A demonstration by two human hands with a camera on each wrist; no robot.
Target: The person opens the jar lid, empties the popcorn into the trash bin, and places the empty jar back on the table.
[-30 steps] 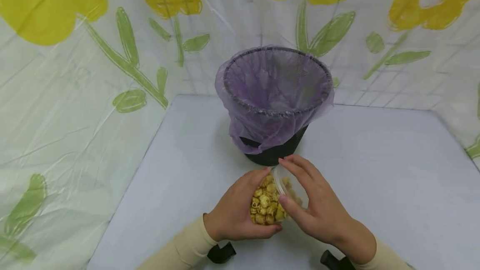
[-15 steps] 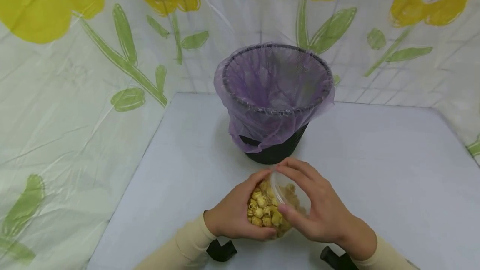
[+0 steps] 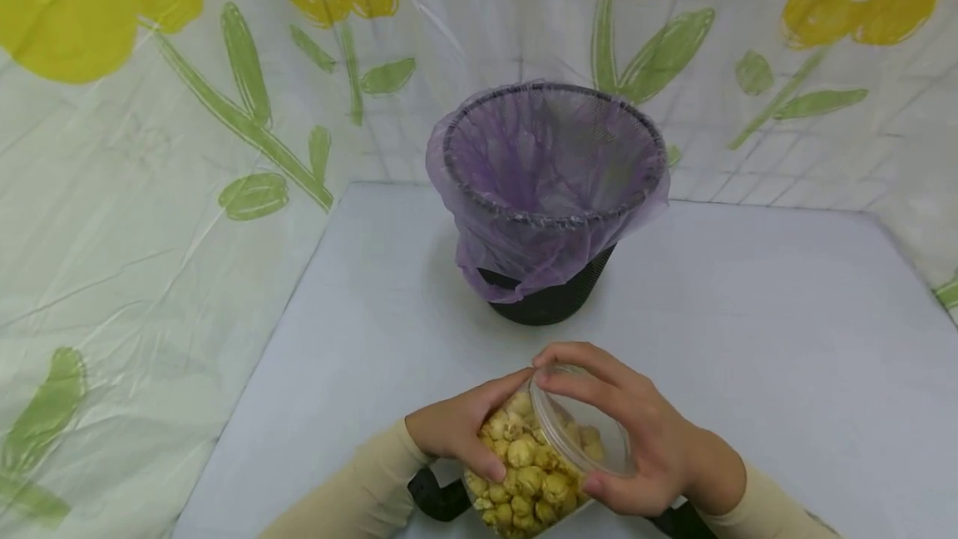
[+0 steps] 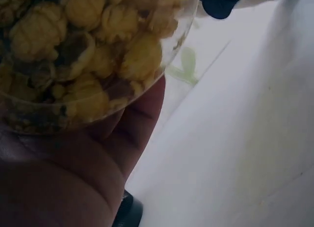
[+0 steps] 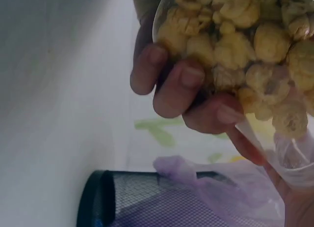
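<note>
My left hand grips a clear plastic jar full of yellow popcorn, its fingers wrapped round the side. Tilted, the jar has its mouth end towards the right. Over that end sits a clear lid, with my right hand holding it by the rim, thumb low and fingers high. Seen from the right wrist, left-hand fingertips press along the jar wall. From the left wrist, popcorn fills the jar close to the camera, above the palm.
Behind the hands stands a black mesh wastebasket lined with a purple bag. It is on a white table. A plastic curtain with yellow flowers hangs at the back and left. Black wrist mounts show by the sleeves.
Both hands and the jar have moved down towards me, away from the wastebasket. The jar has tilted, so more of its popcorn side shows. My grip on jar and lid continues.
</note>
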